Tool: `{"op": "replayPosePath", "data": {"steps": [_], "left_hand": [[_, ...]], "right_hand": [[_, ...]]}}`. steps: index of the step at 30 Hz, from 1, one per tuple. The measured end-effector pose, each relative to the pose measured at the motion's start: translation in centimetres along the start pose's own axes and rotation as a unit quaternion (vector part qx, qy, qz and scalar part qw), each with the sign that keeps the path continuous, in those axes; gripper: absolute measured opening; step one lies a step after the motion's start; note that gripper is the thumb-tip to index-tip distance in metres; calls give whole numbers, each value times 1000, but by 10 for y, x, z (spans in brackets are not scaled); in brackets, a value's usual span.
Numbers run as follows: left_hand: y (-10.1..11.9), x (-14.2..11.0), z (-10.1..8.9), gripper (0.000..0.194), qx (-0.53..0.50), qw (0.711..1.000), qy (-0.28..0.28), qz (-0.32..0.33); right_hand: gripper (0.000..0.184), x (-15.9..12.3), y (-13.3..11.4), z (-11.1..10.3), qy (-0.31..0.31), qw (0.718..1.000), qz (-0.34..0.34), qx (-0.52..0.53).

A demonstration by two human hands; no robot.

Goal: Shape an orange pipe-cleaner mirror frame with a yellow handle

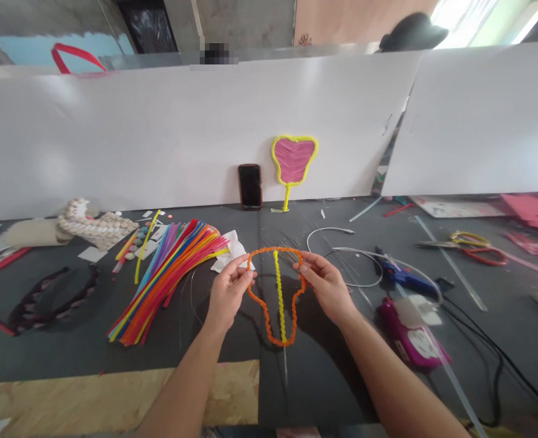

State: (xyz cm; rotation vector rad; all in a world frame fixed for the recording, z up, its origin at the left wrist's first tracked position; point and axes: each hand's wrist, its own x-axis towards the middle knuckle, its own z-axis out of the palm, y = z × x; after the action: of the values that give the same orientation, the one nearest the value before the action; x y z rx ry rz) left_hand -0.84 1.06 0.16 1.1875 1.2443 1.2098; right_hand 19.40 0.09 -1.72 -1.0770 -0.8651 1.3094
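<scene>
Brown paper (113, 398) covers the near table edge. Above bare dark tabletop (323, 371), the left hand (227, 293) and right hand (326, 285) pinch opposite sides of a fuzzy orange loop (269, 316) with a yellow centre stem (279, 298). Bright pipe cleaners (168, 274) fan leftward; glue guns (405, 277) lie right.

Bright daylight glare top right, soft shadows, edges bowed by wide-angle distortion

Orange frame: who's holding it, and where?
Both hands hold the orange frame: the left hand pinches its upper left edge, the right hand its upper right edge. A yellow stem runs down its middle.
</scene>
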Motion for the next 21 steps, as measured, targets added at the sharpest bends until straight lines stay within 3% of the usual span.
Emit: {"op": "replayPosePath", "data": {"steps": [7,15,18,21], "left_hand": [[0,0,1,40,11,1000,11,14],[9,-4,3,37,-67,995,-28,-71],[9,-4,1,34,24,996,-68,-62],[7,-4,-1,28,149,985,-87,12]], "right_hand": [[39,-1,-1,1,1,998,-36,-42],[37,-10,-2,8,-78,996,34,-15],[38,-15,1,12,-109,992,54,-30],[38,-18,5,15,-128,989,60,-34]]}}
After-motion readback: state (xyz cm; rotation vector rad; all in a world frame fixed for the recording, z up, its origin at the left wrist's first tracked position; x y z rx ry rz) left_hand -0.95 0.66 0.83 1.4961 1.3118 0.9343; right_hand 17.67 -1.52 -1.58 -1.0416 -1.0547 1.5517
